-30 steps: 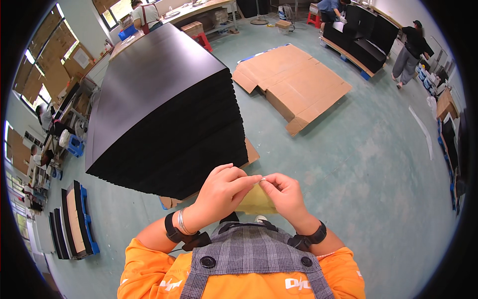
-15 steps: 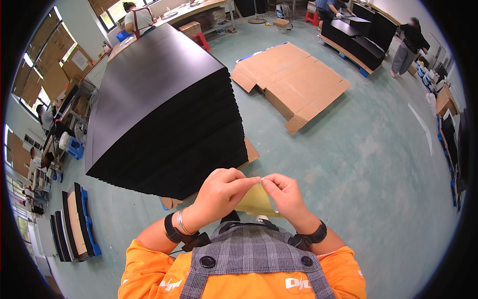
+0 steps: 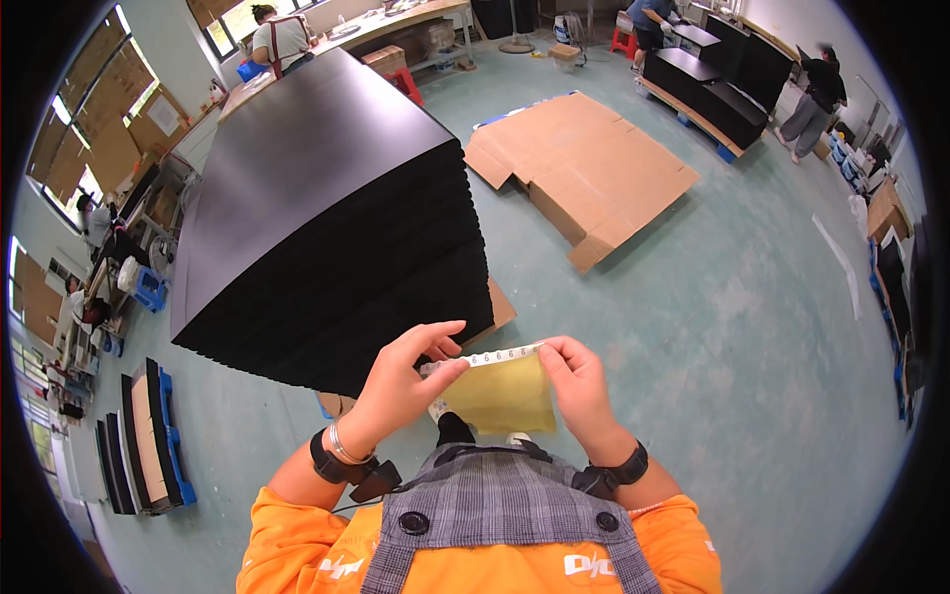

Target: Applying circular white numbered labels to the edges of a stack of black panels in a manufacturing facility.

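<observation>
Between my hands, in front of my body, stretches a yellow, slightly see-through sheet (image 3: 500,396) with a row of white stickers (image 3: 495,356) along its upper edge. My right hand (image 3: 579,381) pinches its upper right corner between thumb and fingers. At the left end of the sticker row is my left hand (image 3: 401,371), its thumb lying over the edge and its index finger raised off it. The lower edge of the sheet hangs loose above my shoes. A tall stack of black panels (image 3: 317,139) stands just beyond my left hand, apart from it.
Flattened brown cardboard (image 3: 594,178) lies on the green floor ahead to the right. More black panels rest on a pallet (image 3: 708,124) at the far right, with people nearby. Upright panels lean on a blue pallet (image 3: 170,436) at the left. Other people sit along the left benches.
My hands, close together before, have drawn apart, the left one moving leftward. The yellow sheet has spread out between them, and its row of stickers has come into view.
</observation>
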The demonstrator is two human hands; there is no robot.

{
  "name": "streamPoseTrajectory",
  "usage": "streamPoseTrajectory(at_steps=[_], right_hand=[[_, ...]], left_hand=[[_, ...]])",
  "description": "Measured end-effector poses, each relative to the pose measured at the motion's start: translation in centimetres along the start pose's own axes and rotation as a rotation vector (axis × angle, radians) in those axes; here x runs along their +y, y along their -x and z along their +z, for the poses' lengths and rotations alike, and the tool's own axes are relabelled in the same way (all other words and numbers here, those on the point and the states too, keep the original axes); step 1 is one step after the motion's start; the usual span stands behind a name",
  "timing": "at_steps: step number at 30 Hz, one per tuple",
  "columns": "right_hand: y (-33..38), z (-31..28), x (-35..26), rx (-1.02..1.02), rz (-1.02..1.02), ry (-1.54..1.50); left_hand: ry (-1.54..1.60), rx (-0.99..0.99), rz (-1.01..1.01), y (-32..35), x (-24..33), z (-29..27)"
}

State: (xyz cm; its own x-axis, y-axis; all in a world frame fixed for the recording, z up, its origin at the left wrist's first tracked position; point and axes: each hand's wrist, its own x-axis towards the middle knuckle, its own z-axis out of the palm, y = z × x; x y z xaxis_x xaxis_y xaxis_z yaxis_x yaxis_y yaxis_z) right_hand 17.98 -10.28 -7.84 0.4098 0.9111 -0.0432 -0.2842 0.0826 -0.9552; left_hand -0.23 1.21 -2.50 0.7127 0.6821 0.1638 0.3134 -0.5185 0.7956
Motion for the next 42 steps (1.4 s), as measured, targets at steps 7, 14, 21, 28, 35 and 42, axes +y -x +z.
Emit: streamPoseTrajectory(at_steps=[7, 14, 21, 28, 35, 42], right_hand=[[-0.3, 0.1, 0.2, -0.025, 0.042, -0.048], [-0.9, 1.0, 0.0, -0.178, 0.037, -0.087], [-1.1, 1.2, 0.9, -0.247, 0.14, -0.041], [-0.6, 2.8, 1.8, -0.278, 0.077, 0.061], [0.2, 3.7, 2.8, -0.32, -0.062, 0.097], [1.1, 6.3, 2.9, -0.341, -0.098, 0.144]], left_hand=[[0.383, -0.066, -0.315, 1.0, -2.0, 0.9], [0.231, 0.03, -0.251, 1.5, -1.2, 0.4], [0.343, 0.135, -0.252, 2.8, -0.8, 0.5], [0.77, 0.123, -0.484, 5.2, -1.2, 0.5], [0.787, 0.121, -0.558, 6.7, -1.2, -0.1], [0.749, 0.136, -0.527, 8.8, -1.7, -2.1]])
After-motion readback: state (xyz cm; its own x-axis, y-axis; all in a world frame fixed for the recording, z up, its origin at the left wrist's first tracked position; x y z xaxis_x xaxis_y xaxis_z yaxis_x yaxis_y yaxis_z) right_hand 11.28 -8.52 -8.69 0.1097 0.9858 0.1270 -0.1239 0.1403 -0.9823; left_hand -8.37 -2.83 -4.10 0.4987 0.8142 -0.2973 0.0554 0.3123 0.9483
